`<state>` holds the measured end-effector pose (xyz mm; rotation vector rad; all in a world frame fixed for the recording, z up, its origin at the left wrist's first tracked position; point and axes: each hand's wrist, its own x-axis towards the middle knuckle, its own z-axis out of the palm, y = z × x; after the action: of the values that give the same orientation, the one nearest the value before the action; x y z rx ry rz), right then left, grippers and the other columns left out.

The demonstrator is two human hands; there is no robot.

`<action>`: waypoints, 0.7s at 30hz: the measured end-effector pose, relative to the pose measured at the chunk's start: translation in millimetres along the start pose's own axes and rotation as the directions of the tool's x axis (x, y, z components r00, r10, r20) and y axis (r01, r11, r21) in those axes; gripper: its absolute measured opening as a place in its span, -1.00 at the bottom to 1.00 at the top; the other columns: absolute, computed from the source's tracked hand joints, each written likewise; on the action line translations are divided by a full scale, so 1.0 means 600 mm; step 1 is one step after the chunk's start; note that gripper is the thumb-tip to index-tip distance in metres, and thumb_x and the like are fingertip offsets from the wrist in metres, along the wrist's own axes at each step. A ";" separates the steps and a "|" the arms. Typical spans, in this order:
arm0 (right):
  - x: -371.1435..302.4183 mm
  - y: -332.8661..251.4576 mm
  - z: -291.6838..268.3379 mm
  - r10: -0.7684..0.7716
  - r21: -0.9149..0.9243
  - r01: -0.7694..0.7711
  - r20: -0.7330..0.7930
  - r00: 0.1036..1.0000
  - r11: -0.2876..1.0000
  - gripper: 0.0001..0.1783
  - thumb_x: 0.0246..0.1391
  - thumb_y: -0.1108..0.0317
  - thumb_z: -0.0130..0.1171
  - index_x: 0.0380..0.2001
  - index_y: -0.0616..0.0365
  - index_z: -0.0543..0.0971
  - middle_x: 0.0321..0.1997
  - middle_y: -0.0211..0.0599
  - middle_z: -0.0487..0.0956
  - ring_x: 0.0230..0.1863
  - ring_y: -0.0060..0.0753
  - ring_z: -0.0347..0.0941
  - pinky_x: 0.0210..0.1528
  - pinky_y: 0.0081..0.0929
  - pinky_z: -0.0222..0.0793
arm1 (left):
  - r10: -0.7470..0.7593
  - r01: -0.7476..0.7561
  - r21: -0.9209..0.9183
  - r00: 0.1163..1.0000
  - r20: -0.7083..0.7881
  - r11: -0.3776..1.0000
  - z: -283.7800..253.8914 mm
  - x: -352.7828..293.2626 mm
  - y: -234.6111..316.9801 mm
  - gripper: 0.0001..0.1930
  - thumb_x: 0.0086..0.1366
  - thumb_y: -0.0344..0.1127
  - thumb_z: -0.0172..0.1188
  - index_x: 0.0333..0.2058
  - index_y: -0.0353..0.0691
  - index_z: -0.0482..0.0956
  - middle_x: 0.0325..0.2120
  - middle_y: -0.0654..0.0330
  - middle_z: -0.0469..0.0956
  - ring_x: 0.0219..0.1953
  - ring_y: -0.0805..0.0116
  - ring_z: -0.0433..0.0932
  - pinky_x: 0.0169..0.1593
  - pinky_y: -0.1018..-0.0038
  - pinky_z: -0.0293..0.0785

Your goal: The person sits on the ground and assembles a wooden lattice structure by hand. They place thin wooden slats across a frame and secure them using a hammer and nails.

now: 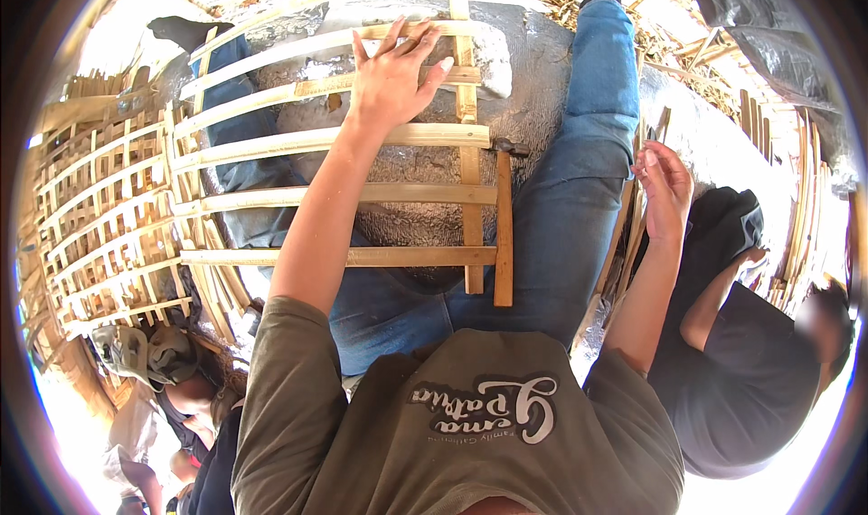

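Observation:
A bamboo slat frame (425,136) lies across my lap and a rough grey block, its long slats crossed by an upright strip near their right ends. My left hand (389,85) rests on its upper slats, fingers spread, palm down. A hammer (504,230) with a wooden handle and dark metal head lies at the slats' right ends, against my thigh. Beside my right knee, my right hand (667,189) is raised with fingers bent and thumb and fingertips close together. Whatever they pinch, if anything, is too small to make out.
At the left stands a finished-looking stack of bamboo lattice (108,217). A person in black (741,379) sits close on my right; other people (172,425) are at lower left. Upright bamboo strips (800,207) and dark plastic sheeting (768,36) are at the right.

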<state>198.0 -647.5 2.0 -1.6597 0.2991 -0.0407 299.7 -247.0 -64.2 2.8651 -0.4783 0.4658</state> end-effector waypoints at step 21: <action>0.040 -0.029 0.126 -0.251 -0.059 0.262 0.142 0.957 0.963 -0.83 0.20 0.53 0.25 -0.14 0.32 0.64 -0.24 -0.27 0.66 -0.19 -0.51 0.58 -0.13 -0.55 0.50 | -0.018 0.009 0.136 0.998 0.065 0.991 -0.004 0.005 0.006 -0.48 0.46 0.18 -0.11 0.29 0.22 0.39 0.30 0.46 0.38 0.41 0.25 0.21 0.34 -0.51 -0.29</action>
<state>239.6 -577.8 6.4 -1.7609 -0.0185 -0.1139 300.3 -250.3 -60.3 3.0203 -0.4544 0.4179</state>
